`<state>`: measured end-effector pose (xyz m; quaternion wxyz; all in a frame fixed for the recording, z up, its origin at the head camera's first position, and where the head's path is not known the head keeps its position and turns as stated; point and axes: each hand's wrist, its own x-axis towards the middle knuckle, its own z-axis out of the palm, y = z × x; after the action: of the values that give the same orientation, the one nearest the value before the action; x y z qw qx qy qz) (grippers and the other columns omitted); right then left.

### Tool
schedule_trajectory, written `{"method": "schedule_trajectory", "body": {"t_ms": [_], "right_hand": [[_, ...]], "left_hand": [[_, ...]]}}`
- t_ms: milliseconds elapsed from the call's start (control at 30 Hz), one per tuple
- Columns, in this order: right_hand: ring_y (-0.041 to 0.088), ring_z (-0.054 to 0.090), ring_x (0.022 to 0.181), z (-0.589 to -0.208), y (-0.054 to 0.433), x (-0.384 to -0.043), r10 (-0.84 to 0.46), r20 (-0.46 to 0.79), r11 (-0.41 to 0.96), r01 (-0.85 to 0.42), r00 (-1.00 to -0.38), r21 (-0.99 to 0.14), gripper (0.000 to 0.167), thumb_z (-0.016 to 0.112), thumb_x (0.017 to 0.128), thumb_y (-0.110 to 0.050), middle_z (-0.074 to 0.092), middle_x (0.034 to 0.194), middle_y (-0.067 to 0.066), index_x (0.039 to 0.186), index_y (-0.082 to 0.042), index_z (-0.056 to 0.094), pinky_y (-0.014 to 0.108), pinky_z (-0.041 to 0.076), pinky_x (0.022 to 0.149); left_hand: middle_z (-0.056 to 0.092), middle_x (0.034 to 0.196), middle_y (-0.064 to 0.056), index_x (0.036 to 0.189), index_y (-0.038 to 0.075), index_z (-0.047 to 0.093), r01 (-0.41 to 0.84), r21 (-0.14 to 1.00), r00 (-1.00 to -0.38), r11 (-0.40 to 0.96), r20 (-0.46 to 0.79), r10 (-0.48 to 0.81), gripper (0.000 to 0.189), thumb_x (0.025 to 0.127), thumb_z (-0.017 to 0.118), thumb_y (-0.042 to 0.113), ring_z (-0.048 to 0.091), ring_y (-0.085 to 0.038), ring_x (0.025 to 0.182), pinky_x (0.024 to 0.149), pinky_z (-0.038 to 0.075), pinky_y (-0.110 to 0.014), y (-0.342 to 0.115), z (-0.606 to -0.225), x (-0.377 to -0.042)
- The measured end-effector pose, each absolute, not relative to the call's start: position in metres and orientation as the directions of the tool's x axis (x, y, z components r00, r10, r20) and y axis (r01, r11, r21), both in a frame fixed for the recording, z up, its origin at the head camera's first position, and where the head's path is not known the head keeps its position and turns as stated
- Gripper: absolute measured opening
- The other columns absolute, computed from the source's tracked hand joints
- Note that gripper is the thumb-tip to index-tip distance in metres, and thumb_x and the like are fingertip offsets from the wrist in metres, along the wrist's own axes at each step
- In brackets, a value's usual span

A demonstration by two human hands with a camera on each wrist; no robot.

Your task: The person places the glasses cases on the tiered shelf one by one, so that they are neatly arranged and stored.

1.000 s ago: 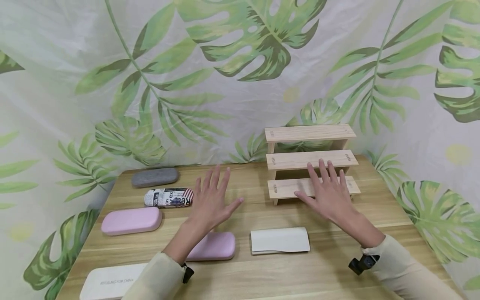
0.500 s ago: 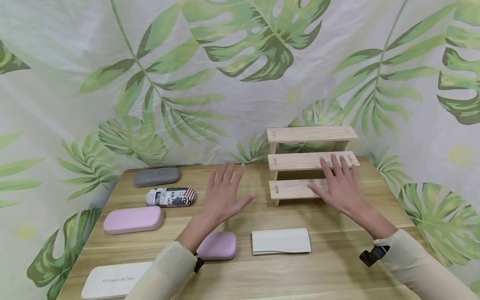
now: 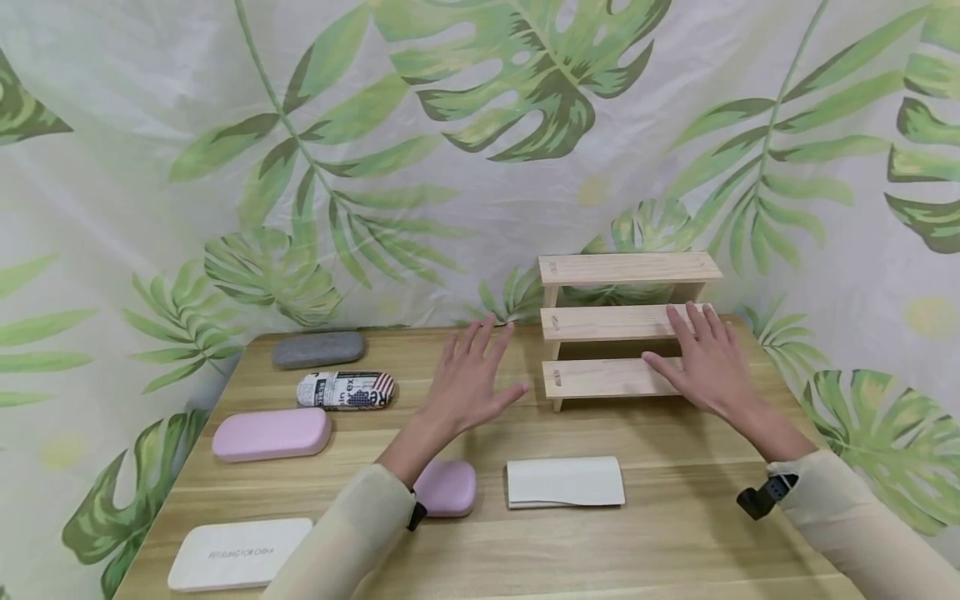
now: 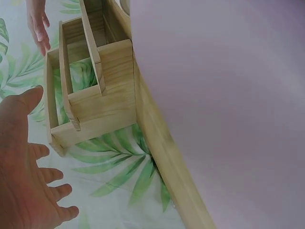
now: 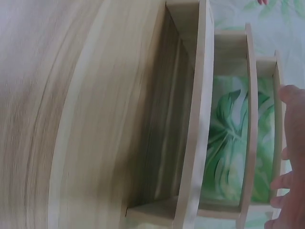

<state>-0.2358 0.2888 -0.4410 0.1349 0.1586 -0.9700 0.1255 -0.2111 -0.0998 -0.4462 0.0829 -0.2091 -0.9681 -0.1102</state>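
My left hand [image 3: 468,379], fingers spread, hovers over the middle of the table and holds nothing. My right hand [image 3: 708,362] is spread in front of the right end of a three-step wooden display stand [image 3: 630,267], hiding part of its lower two boards; whether it touches them I cannot tell. Below my left hand, a pink-purple glasses case [image 3: 452,487] is partly covered by my sleeve. Between the forearms lies a white folded glasses case [image 3: 565,482]. In the left wrist view, the left hand [image 4: 24,162] has straight fingers near the stand [image 4: 107,76].
Along the left of the wooden table [image 3: 645,554] lie a grey case [image 3: 318,350], a newspaper-print case [image 3: 337,390], a pink case [image 3: 272,434] and a white lettered case [image 3: 232,554]. A leaf-patterned cloth [image 3: 480,183] hangs behind the table.
Both spread hands have drifted to the right, uncovering more of the newspaper-print case and of the stand's lowest board on its left. The cases and stand stay in place while the view shifts slightly.
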Motion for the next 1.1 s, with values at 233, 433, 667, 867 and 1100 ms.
{"method": "schedule_trajectory", "body": {"t_ms": [233,433,667,867,1100], "right_hand": [[0.056,0.019,0.154,-0.447,0.305,-0.245,-0.291,0.283,0.904,-0.359,-0.914,-0.231,0.090,0.060,0.102,-0.058,0.030,0.164,0.037,0.166,-0.002,0.030,0.077,0.018,0.116],[0.058,0.028,0.150,-0.454,0.317,-0.253,-0.312,0.327,0.903,-0.385,-0.892,-0.190,0.085,0.060,0.102,-0.056,0.035,0.160,0.037,0.162,-0.001,0.037,0.076,0.021,0.115],[0.055,0.027,0.152,-0.454,0.330,-0.258,-0.317,0.311,0.903,-0.386,-0.896,-0.191,0.081,0.061,0.102,-0.055,0.035,0.163,0.034,0.161,-0.003,0.041,0.073,0.021,0.118],[0.055,0.032,0.149,-0.460,0.342,-0.263,-0.337,0.348,0.880,-0.424,-0.875,-0.213,0.075,0.063,0.102,-0.050,0.039,0.163,0.030,0.157,-0.001,0.047,0.071,0.025,0.117],[0.054,0.042,0.142,-0.470,0.351,-0.273,-0.348,0.460,0.834,-0.494,-0.817,-0.246,0.069,0.072,0.098,-0.043,0.049,0.157,0.028,0.149,0.000,0.057,0.069,0.031,0.116]], "left_hand": [[0.016,0.177,-0.011,0.171,0.022,0.023,0.421,0.207,-0.903,0.883,0.182,0.388,0.092,0.099,0.056,0.069,0.016,-0.035,0.163,0.129,0.013,-0.061,-0.088,-0.447,-0.218],[0.019,0.176,-0.012,0.171,0.023,0.023,0.430,0.167,-0.899,0.887,0.172,0.403,0.092,0.099,0.053,0.072,0.022,-0.036,0.161,0.129,0.016,-0.059,-0.076,-0.449,-0.225],[0.021,0.176,-0.010,0.170,0.023,0.026,0.438,0.170,-0.896,0.883,0.158,0.415,0.090,0.099,0.056,0.070,0.020,-0.034,0.162,0.129,0.017,-0.058,-0.064,-0.453,-0.234],[0.020,0.177,-0.008,0.170,0.024,0.027,0.452,0.169,-0.890,0.876,0.149,0.431,0.089,0.099,0.056,0.070,0.020,-0.033,0.162,0.129,0.017,-0.056,-0.057,-0.453,-0.240],[0.027,0.174,-0.010,0.169,0.025,0.030,0.500,0.146,-0.860,0.853,0.193,0.472,0.085,0.100,0.055,0.069,0.029,-0.035,0.158,0.128,0.023,-0.056,-0.049,-0.455,-0.246]]}}
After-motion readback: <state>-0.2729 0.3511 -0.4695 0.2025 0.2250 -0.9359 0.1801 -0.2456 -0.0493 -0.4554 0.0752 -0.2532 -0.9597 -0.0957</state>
